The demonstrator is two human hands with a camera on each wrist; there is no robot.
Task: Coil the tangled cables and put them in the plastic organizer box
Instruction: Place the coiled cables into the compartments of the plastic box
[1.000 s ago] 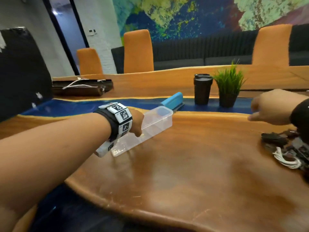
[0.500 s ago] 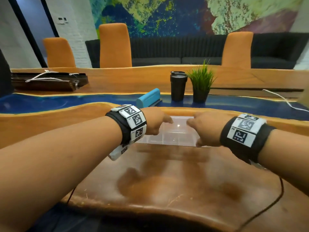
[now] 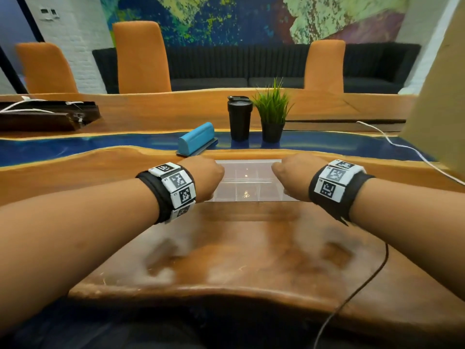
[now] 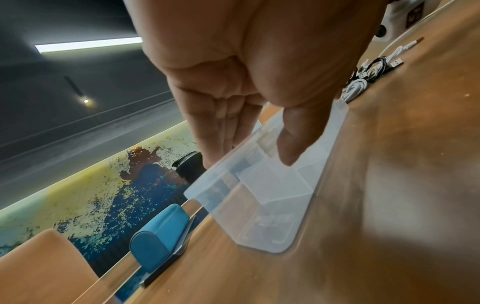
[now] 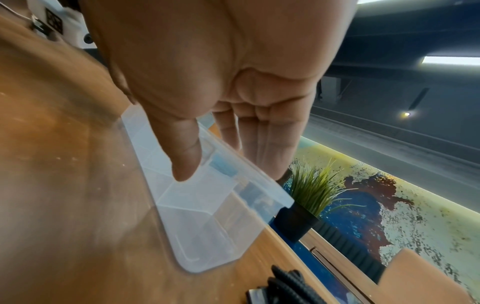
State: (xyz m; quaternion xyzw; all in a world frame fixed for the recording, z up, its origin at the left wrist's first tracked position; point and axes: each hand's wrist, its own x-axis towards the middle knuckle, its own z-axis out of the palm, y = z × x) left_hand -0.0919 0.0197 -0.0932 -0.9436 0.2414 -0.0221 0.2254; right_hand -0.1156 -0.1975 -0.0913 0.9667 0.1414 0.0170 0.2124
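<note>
On the table, organizer box lying crosswise, each hand gripping an end

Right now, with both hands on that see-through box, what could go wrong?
The clear organizer box is pinched only at its ends by the left hand and right hand, so it might slip. The cable pile sits off to the side, unsorted, and could snag when pulled.

Clear, see-through plastic organizer box on a shiny brown wooden table with a deep blue stripe. Bright blue case, black cup, green plant (black pot). Black-and-white checkered wristbands. Orange chairs.
</note>
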